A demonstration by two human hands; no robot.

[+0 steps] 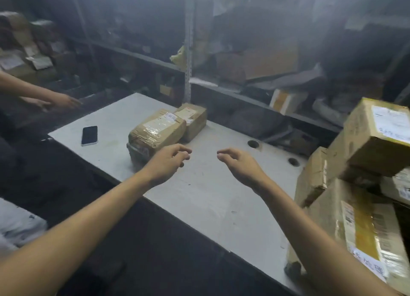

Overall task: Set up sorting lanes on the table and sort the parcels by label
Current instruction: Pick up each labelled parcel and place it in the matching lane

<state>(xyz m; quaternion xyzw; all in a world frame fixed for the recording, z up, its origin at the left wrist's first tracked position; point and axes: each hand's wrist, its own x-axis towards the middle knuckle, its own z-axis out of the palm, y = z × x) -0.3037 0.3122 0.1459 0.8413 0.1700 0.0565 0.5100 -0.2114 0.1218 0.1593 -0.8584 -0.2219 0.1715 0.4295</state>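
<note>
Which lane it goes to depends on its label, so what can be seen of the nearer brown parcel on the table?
The nearer parcel is wrapped in brown paper under glossy clear tape, with white labels on top, unreadable. Its near end looks darker. It lies flat on the white table, its far side against a second parcel. The left hand hovers by its near corner; contact is unclear.

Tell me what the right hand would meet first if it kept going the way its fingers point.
Most likely the left hand: the right hand points its fingers across a bare gap of table at the left fingertips. Behind those lies the taped parcel. Heights are hard to judge.
</note>
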